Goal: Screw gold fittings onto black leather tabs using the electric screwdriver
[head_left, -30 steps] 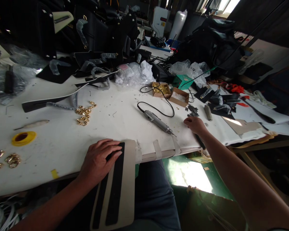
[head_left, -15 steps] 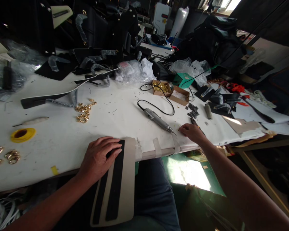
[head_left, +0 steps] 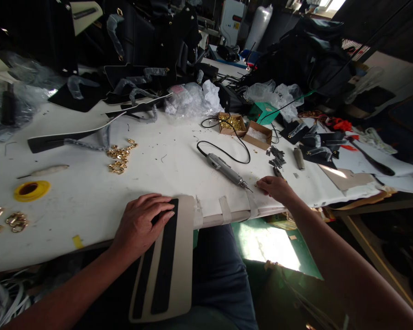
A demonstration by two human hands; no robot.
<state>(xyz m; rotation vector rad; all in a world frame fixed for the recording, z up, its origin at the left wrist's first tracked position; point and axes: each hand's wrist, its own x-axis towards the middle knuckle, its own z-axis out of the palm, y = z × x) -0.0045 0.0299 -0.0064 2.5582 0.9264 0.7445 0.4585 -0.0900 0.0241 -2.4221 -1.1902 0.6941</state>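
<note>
My left hand (head_left: 142, 222) grips the upper end of a beige panel (head_left: 184, 256) with two black strips (head_left: 165, 270) along it. Its fingers bend over the strips, and the panel slopes from the table edge down over my lap. At the front of the table, my right hand (head_left: 273, 187) is closed in a pinch on the white surface beside tiny gold-coloured bits. Whatever its fingertips hold is too small to name. Just left of that hand lies a grey electric screwdriver (head_left: 227, 170), its tip pointing towards the fingers and its black cord looping behind.
Behind the screwdriver stand a box of small gold parts (head_left: 231, 123) and a box of clear pieces (head_left: 258, 135). Gold clasps (head_left: 119, 158), a yellow tape roll (head_left: 31, 190) and an awl (head_left: 48, 171) lie leftward. Dark flat pieces (head_left: 277, 156) and plastic wrap (head_left: 189, 101) sit farther back.
The view has shifted very slightly. My right hand stays pinched at nearly the same spot, and my left hand keeps its hold on the panel.
</note>
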